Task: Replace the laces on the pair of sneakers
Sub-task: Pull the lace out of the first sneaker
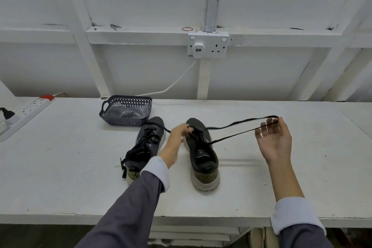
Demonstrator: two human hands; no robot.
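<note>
The black lace (241, 133) runs taut from the right sneaker (203, 155), on the bench (60, 167) beside the left sneaker (145, 145), to the right hand (273, 139) pinching its loop. The blurred left hand (179, 133) pinches it at the eyelets; a hard tug might snag there or drag the shoe

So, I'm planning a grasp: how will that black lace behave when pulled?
Probably floppy: the lace folds over the right hand. Likely light, as fingertips alone hold it up. It may snag where it threads the right shoe.
</note>
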